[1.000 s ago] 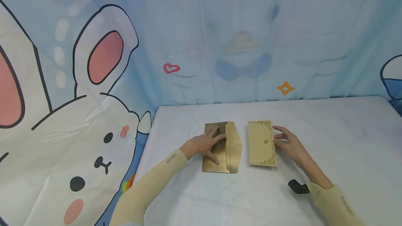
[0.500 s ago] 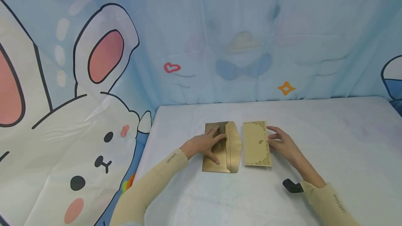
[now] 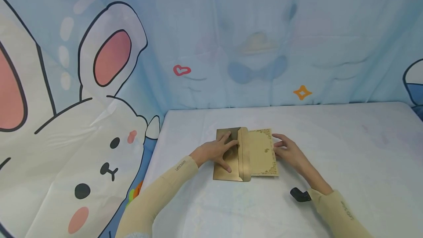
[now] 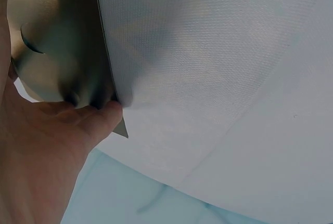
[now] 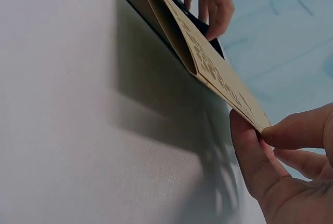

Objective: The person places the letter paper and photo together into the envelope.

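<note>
A shiny gold envelope [image 3: 218,172] lies on the white-covered table, its flap [image 3: 245,157] spread out to the right. My left hand [image 3: 216,151] rests on the envelope with fingers spread; the left wrist view shows the fingertips [image 4: 112,112] at its edge. A pale gold folded card [image 3: 262,153] with floral corner patterns overlaps the flap's outer part. My right hand [image 3: 289,151] pinches the card's right edge between thumb and fingers. In the right wrist view, the card [image 5: 218,78] is tilted above the table and its folded layers gape apart.
The white tablecloth [image 3: 357,150] extends to the right and in front. Behind it hangs a light blue curtain [image 3: 205,28] with cartoon prints, and a rabbit print [image 3: 99,150] fills the left side. A black wrist-worn piece [image 3: 300,194] juts from the right sleeve.
My right hand has moved left with the card, closing the gap until the card overlaps the envelope's flap. My left hand has stayed in place on the envelope.
</note>
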The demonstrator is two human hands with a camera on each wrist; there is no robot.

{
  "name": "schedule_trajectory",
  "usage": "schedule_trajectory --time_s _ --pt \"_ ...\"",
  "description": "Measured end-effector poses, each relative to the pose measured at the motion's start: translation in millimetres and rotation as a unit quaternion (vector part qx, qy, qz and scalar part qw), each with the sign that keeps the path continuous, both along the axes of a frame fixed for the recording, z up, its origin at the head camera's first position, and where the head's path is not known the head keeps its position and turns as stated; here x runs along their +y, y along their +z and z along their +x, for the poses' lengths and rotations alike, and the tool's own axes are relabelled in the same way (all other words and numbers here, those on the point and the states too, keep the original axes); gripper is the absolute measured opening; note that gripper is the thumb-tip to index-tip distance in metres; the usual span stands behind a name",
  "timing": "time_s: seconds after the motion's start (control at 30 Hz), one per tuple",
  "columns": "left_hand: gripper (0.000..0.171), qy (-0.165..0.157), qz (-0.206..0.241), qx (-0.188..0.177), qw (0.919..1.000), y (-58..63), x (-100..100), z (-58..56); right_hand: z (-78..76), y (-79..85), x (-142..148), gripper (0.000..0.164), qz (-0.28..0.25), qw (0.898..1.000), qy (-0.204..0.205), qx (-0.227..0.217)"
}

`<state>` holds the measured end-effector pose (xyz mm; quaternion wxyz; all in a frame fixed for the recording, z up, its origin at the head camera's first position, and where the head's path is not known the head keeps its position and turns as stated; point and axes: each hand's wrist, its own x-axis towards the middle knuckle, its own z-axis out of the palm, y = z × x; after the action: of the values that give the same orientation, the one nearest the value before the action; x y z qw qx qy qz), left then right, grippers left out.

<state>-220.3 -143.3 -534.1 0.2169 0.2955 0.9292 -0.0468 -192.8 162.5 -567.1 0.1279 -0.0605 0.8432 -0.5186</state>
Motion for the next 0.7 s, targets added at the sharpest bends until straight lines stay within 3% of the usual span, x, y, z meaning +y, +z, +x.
schedule_trajectory --time_s 0.7 --pt "0.119 0.003 -0.005 -0.012 0.9999 2.4 0.9 -0.8 -8.4 -3.2 -30.0 0.062 0.005 1.0 0.013 0.002"
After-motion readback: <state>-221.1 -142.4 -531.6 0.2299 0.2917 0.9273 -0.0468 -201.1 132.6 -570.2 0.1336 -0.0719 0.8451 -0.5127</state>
